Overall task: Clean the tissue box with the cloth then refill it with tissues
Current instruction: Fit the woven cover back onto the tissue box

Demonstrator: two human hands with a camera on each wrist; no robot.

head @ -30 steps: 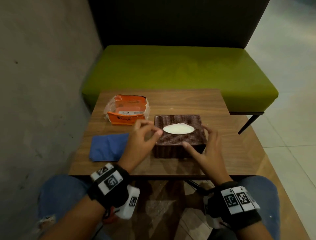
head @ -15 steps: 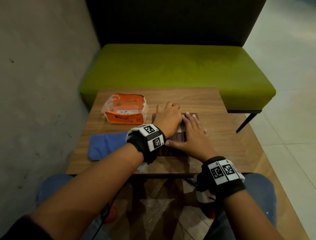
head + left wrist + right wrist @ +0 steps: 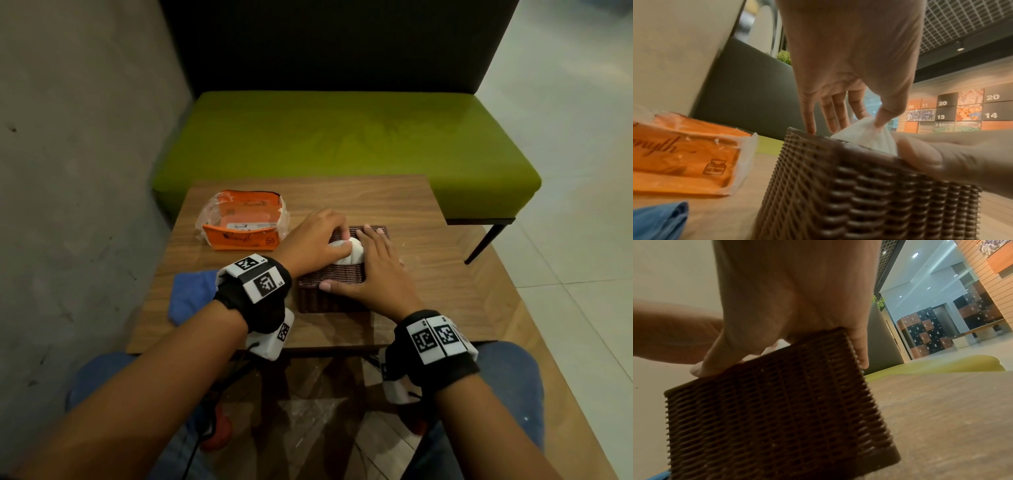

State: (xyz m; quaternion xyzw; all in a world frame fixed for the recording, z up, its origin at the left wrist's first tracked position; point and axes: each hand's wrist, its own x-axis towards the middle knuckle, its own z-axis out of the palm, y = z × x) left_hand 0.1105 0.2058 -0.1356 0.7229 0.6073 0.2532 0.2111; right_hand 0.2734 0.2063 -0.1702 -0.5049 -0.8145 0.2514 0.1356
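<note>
both hands have closed in over the tissue box (image 3: 330,284) since 1 second ago, when they hovered at its sides and the white tissue (image 3: 347,251) lay flat in the slot; now it stands bunched up out of the top. left hand (image 3: 313,245) pinches that tissue between thumb and forefinger, its other fingers straight and touching the lid. right hand (image 3: 371,274) lies flat on the lid, fingers straight, thumb along the near edge, pressing the box down.

the box sits mid-table (image 3: 428,274), slot facing up, its long axis running roughly 9 to 3 o'clock. at its 10 o'clock is the orange tissue pack (image 3: 239,228), well apart; at 8 o'clock lies the blue cloth (image 3: 190,296), just beside the left wrist.

the step looks like drawing the first sheet through the slot. best done with a slow, straight pull upward while the right palm keeps the light box from lifting; a sideways tug could tear the sheet on the woven edge.
</note>
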